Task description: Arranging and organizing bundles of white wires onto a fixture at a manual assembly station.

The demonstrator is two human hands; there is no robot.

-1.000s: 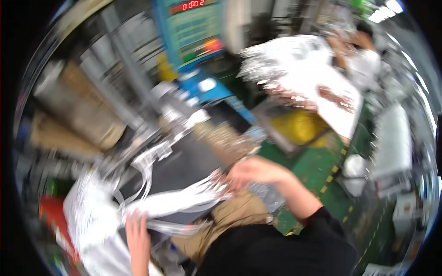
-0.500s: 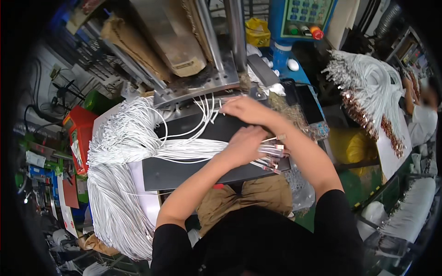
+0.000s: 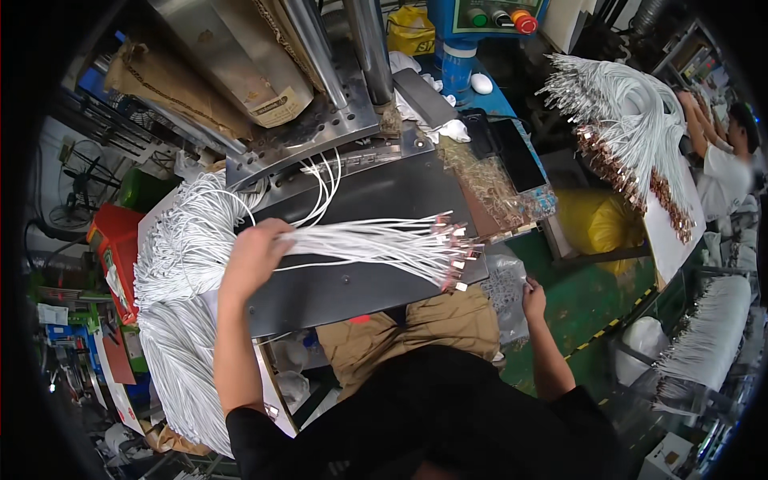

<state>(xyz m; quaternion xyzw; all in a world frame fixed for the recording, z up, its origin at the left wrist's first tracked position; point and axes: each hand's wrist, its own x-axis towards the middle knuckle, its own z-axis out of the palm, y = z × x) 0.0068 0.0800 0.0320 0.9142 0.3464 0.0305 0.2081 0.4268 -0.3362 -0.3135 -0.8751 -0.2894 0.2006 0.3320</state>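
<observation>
- The left hand (image 3: 254, 254) is clenched around a bunch of white cables (image 3: 376, 240) near the left edge of the dark steel worktop (image 3: 360, 280); the fingers wrap the bunch from above.
- The right hand (image 3: 534, 298) hangs off the right edge of the worktop, beside the person's knee, touching a clear plastic bag (image 3: 504, 280); whether it pinches the film or merely rests on it cannot be told.
- The bunch lies across the middle of the worktop, running from the gripping hand to the right edge, where its metal connector ends (image 3: 452, 252) fan out loosely.
- The cables look thin, light and limp: they sag and splay wherever nothing gathers them, so a single grip at one spot leaves the far ends free to spread.
- The jackets seem smooth, likely to slide against each other, so a firm full-hand grip suits them better than a fingertip pinch.
- The sensible place to hold is the gathered stretch behind the connectors, not the small metal tips, which look easy to bend or snag.
- A large heap of the same white cable (image 3: 184, 280) drapes over the left edge of the worktop, just behind the left hand.
- Another person (image 3: 720, 160) works at a far table to the right with similar cable bundles.
</observation>
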